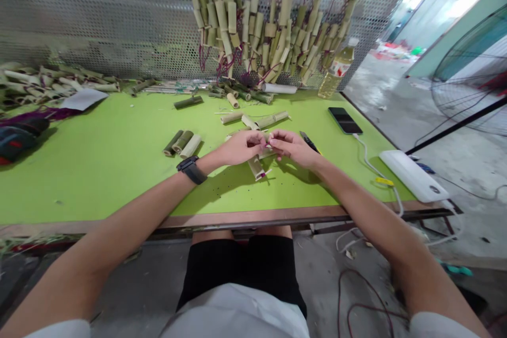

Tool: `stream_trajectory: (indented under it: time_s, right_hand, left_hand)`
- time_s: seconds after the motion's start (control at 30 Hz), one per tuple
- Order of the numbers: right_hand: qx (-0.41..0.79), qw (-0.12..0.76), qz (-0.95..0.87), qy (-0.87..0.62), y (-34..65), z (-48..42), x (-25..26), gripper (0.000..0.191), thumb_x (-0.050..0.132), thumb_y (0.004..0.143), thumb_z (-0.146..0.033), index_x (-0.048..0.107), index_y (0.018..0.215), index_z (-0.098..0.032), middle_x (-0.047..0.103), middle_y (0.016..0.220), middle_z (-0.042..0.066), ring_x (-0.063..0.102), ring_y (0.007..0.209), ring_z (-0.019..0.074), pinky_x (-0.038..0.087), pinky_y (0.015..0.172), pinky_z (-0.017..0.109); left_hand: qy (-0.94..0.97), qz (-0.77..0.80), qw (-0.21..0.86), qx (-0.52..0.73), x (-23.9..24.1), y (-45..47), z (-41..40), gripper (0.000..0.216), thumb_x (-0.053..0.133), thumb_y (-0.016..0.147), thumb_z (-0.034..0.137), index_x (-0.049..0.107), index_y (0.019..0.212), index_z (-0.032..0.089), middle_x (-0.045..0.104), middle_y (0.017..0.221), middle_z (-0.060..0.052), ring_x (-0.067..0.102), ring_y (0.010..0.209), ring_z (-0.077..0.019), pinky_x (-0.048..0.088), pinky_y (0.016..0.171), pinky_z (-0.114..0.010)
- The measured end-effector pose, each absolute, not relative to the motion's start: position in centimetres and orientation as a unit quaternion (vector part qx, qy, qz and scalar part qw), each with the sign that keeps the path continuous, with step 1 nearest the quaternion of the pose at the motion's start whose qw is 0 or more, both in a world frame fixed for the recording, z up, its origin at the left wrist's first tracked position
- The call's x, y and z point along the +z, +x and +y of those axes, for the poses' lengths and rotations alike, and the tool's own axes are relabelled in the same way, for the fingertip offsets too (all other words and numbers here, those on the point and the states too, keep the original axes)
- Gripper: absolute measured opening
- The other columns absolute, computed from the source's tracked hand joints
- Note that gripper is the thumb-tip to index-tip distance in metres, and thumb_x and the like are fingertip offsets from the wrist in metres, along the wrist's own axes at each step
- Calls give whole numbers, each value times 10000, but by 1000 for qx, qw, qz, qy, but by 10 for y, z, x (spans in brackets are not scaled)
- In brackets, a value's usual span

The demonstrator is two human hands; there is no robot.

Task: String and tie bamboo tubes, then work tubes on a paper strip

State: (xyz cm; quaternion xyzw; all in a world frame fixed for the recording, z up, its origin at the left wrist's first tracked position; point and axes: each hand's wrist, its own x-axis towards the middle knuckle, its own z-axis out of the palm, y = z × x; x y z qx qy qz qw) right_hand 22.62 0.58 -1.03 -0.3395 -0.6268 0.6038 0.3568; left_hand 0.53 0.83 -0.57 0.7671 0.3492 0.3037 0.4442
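My left hand (242, 148) and my right hand (295, 149) meet over the green tabletop, fingertips pinched together on a short bit of purple cord (268, 144). Just under them a bamboo tube (255, 167) slants toward me, with purple cord and a thin stick at its near end. More bamboo pieces lie behind the fingers, among them a pale tube (273, 119) and a shorter one (231, 118); some are partly hidden by my hands. Close to my right hand rests a black utility knife (309, 142).
Three short bamboo tubes (182, 142) lie to the left. Strung bamboo bundles (283, 37) hang on the perforated metal panel (130, 16). A phone (345, 120) with a cable, a white power bank (414, 175) and an oil bottle (337, 69) stand right; a power tool (21, 140) lies far left.
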Motion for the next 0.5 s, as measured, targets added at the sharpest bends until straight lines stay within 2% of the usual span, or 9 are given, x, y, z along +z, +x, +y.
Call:
stream_trajectory:
  time_s: [0.1, 0.33, 0.43, 0.5]
  right_hand:
    - [606, 343, -639, -327, 228, 7, -11, 280, 851, 831, -474, 719, 927, -247, 651, 874, -12, 550, 717, 128, 480, 619, 259]
    - [566, 285, -703, -324, 233, 10, -6, 272, 828, 858, -473, 733, 971, -245, 693, 934, 14, 592, 793, 156, 500, 671, 285]
    - [551, 287, -712, -328, 234, 9, -4, 251, 809, 880, -466, 721, 962, -246, 666, 909, 7, 580, 796, 157, 501, 683, 291]
    - [549, 303, -709, -324, 234, 8, -3, 234, 795, 893, -461, 710, 949, -250, 648, 914, 3, 577, 813, 159, 508, 704, 297]
  left_hand:
    - [749, 344, 469, 317, -2, 4, 9, 113, 689, 898, 245, 597, 861, 191, 655, 840, -14, 598, 748, -145, 444, 684, -258]
    - [734, 367, 499, 277, 10, -2, 10, 135, 695, 869, 275, 600, 827, 188, 551, 702, 33, 453, 559, -101, 354, 551, -238]
    - [746, 354, 494, 272, 5, -2, 13, 204, 751, 851, 335, 618, 834, 181, 594, 745, 14, 504, 609, -112, 384, 581, -242]
    - [760, 343, 479, 273, 1, -1, 15, 276, 782, 845, 409, 639, 846, 173, 651, 813, -17, 580, 705, -140, 441, 655, -259]
